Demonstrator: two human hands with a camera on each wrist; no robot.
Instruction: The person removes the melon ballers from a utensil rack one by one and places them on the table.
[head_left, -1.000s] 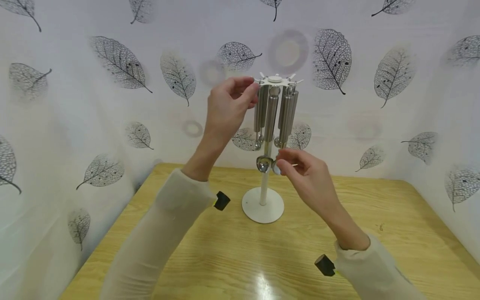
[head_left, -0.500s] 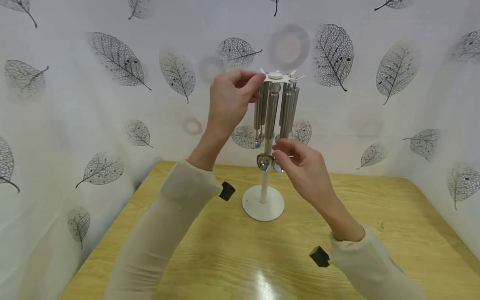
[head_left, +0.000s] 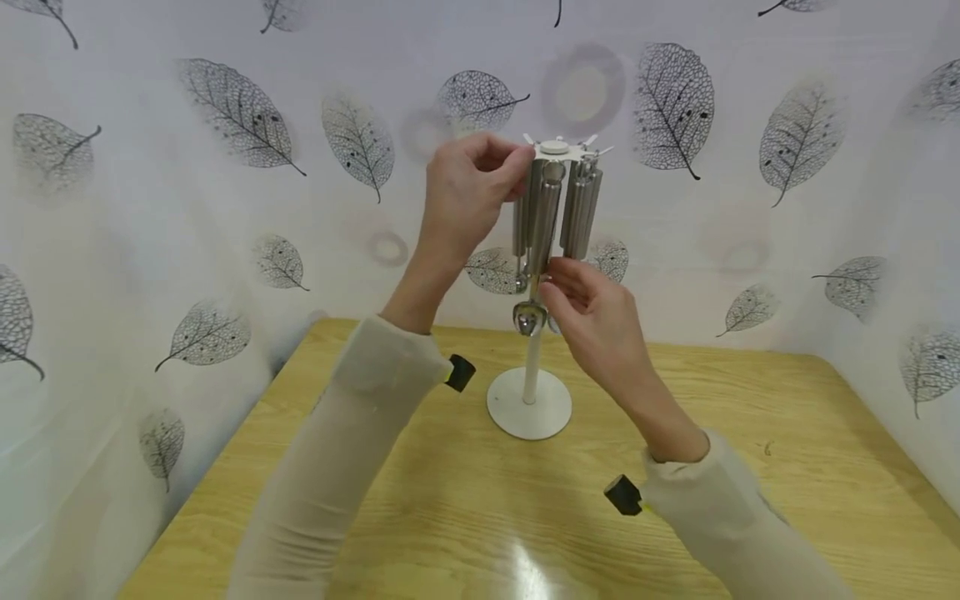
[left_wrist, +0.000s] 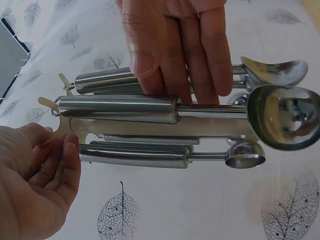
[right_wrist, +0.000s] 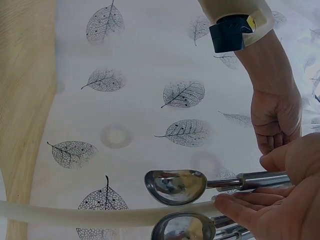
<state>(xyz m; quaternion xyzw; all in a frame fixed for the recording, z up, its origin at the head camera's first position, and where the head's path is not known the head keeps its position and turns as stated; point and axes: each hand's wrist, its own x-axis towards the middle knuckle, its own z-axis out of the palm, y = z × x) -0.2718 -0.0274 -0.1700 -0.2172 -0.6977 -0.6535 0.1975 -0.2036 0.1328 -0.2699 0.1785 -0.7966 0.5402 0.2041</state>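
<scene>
A white utensil stand [head_left: 529, 417] carries several steel utensils hung round its top, among them an ice cream scoop [head_left: 549, 212] at the front. My left hand [head_left: 472, 187] pinches a white arm at the left of the stand's top, thumb against fingers. Lower on the right is my right hand [head_left: 603, 321], its fingers loosely extended beside the hanging handles. In the left wrist view those fingers [left_wrist: 212, 55] reach behind the front scoop's handle; whether they touch it I cannot tell. A smaller round scoop [left_wrist: 245, 154] hangs beyond. Another scoop bowl [right_wrist: 184, 231] shows in the right wrist view.
The stand's round base rests on a wooden table [head_left: 420, 517]. Behind and at both sides hangs a white curtain [head_left: 300, 208] printed with leaf shapes. Each sleeve has a black wrist camera [head_left: 624, 495] at the cuff.
My right hand has moved up and left, from beside the scoop bowls to the lower handles. My left hand has shifted slightly right, onto the stand's top.
</scene>
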